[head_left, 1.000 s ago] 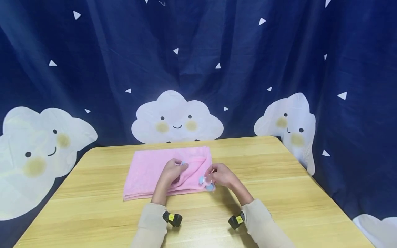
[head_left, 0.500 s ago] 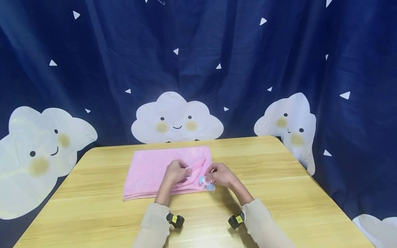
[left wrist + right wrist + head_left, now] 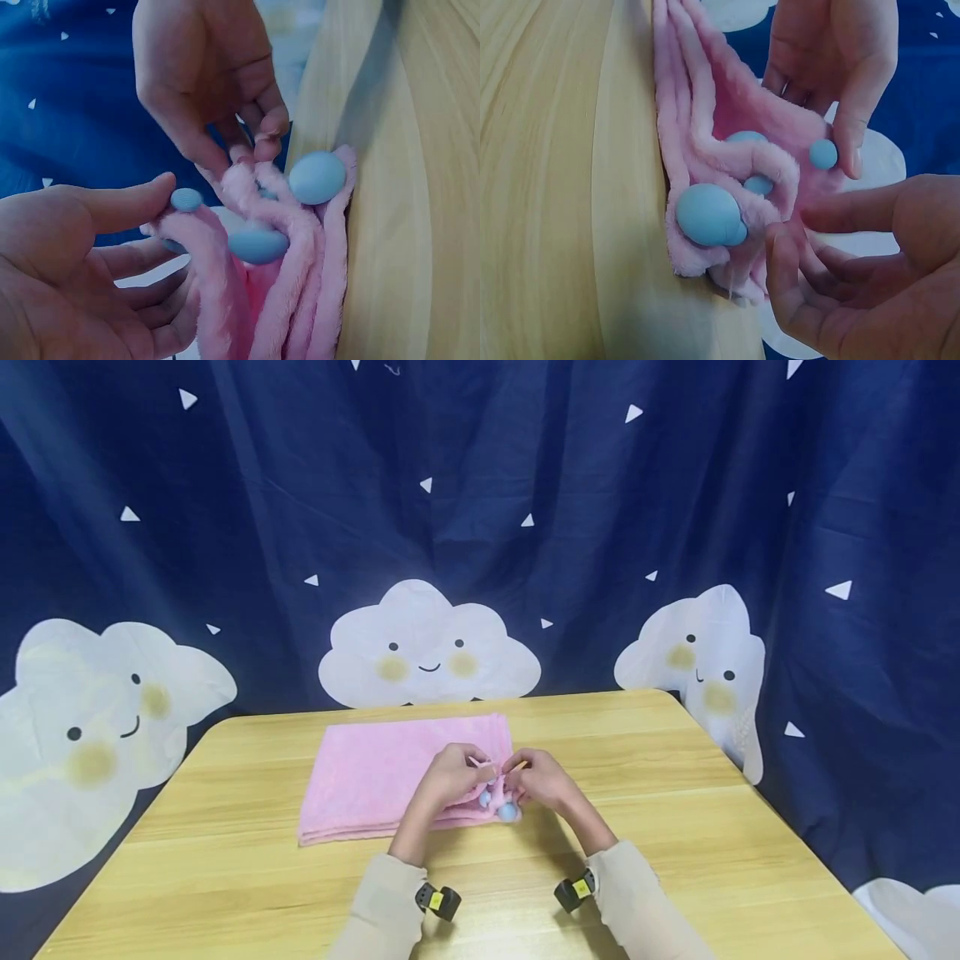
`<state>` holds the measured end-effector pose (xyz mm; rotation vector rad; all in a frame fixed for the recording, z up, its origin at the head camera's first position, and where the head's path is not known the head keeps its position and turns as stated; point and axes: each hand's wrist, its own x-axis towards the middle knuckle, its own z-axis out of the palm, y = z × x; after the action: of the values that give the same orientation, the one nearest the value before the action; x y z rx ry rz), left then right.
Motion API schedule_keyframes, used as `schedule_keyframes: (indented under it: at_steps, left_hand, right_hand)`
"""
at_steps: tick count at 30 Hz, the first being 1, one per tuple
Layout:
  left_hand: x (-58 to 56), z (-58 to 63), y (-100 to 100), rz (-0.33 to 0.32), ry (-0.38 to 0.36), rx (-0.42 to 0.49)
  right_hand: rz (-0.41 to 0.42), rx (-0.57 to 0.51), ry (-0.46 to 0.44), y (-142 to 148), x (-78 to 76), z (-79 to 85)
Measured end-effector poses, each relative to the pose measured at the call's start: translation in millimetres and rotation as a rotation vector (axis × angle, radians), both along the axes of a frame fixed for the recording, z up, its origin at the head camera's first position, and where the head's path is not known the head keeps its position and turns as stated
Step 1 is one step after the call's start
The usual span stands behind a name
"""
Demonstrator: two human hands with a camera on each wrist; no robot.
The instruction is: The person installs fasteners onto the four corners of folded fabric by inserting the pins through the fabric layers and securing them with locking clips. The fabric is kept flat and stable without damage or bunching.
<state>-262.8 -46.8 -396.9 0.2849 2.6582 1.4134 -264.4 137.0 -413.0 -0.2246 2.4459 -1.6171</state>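
A folded pink plush blanket lies on the table, its right front corner gathered between both hands. My left hand pinches a fold of it together with a small blue round-headed clip; the thumb rests by the clip's small head, and part of the clip is hidden in the cloth. My right hand pinches the blanket's edge near the corner with its fingertips. Another blue clip, with a large domed head, sits at the corner, just below the right fingers. One more blue domed head shows between the folds.
The wooden table extends on all sides of the blanket. A dark blue curtain with white clouds hangs behind the table's far edge. Black cameras are strapped at the left cuff and the right cuff.
My left hand has moved right with the pinched fold and clip, from the blanket's middle to beside the right hand. My right hand stays at the corner, its fingers slightly raised.
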Motion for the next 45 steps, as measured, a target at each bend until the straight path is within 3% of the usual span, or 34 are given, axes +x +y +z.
schedule_keyframes:
  at_steps: [5,10,16,22,28,33,38,45]
  left_hand:
    - [1.3,0.7,3,-0.042,0.045,-0.058]
    - [1.2,0.5,1,-0.045,0.045,-0.019]
    - [1.6,1.7,0,-0.081,-0.011,0.039]
    - [2.2,-3.8,5,-0.139,-0.049,0.037]
    - [1.5,-8.6,8,-0.112,-0.039,0.052]
    - [1.5,-6.9,9,-0.090,0.010,0.007]
    - [0.7,-2.8,3,-0.054,0.081,-0.043]
    - [1.7,3.7,-6,0.025,0.125,-0.028]
  right_hand:
    - [-0.030,-0.016,0.005,-1,-0.7,-0.1]
    - [-0.045,-0.018,0.015,-1,0.7,2.7]
    - [0.027,-0.016,0.001,1,2.0,9.8]
    - [0.087,0.001,0.024,3,0.7,10.3]
    - [0.090,-0.004,0.013,4,-0.4,5.1]
    - [0.090,0.010,0.011,4,-0.2,3.4]
    - [0.034,0.018,0.035,2,-1.1,6.2]
    - [-0.149,0.155,0.258,0,1.3,14.9]
